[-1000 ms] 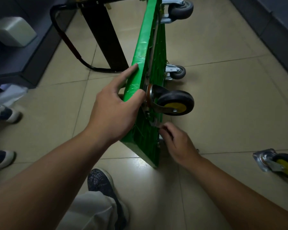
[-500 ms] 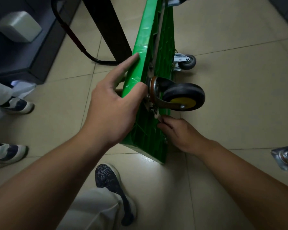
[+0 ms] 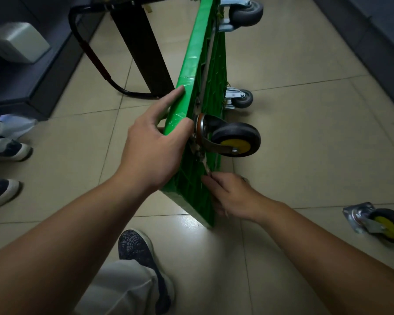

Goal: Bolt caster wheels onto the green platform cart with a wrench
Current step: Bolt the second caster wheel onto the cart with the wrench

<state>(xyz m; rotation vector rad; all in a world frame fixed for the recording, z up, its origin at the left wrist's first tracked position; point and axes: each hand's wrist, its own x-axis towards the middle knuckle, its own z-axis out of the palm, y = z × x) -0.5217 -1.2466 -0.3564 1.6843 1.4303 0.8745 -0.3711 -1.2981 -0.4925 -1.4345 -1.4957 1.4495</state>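
The green platform cart (image 3: 198, 64) stands on its long edge on the tiled floor. My left hand (image 3: 152, 144) grips its upper edge, thumb on the underside near a black caster with a yellow hub (image 3: 236, 139). Just below that caster's plate, my right hand (image 3: 232, 194) holds a thin metal wrench (image 3: 205, 165) whose head reaches up to the plate's bolt. Two grey casters (image 3: 242, 100) (image 3: 247, 12) sit further along the underside. A loose caster with a yellow hub (image 3: 382, 223) lies on the floor at the right.
The cart's black folded handle (image 3: 93, 55) lies on the floor at the left beside a dark table leg (image 3: 143, 48). My shoe (image 3: 134, 246) is under the cart's near corner. Another person's shoes (image 3: 2, 148) stand at the left edge. A dark wall base (image 3: 373, 42) runs along the right.
My right hand slid down and back from the caster plate, and the wrench shaft now shows between hand and bolt. My left hand kept its grip on the cart edge.
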